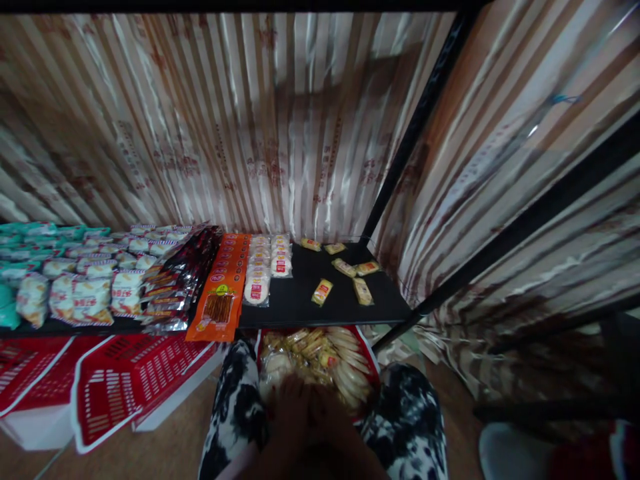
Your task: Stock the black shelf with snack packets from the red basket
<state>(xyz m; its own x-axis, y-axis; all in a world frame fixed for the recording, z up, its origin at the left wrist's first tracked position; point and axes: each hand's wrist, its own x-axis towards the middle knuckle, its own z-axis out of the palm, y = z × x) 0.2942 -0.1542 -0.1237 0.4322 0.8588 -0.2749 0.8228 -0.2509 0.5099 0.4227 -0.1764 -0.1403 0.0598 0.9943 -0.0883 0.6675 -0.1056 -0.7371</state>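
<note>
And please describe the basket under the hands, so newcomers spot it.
Below the black shelf, between black-and-white trouser legs, sits a white-rimmed red plastic basket. Unlike the red slotted baskets at left, it shows pale wrapped food, with left hand and right hand over it.

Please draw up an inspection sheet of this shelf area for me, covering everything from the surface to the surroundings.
Surface: black shelf; packets in rows at left, six loose yellow packets at right.
Job's things: red basket between the knees, holding many wrapped packets.
Clutter: more red baskets on the floor at left; an orange packet overhangs the shelf's front edge.
Hands: left hand and right hand at the basket's near side, in shadow; grip unclear.
Cables: nothing seen.
Surroundings: striped sheeting behind, black frame bars at right.
</note>
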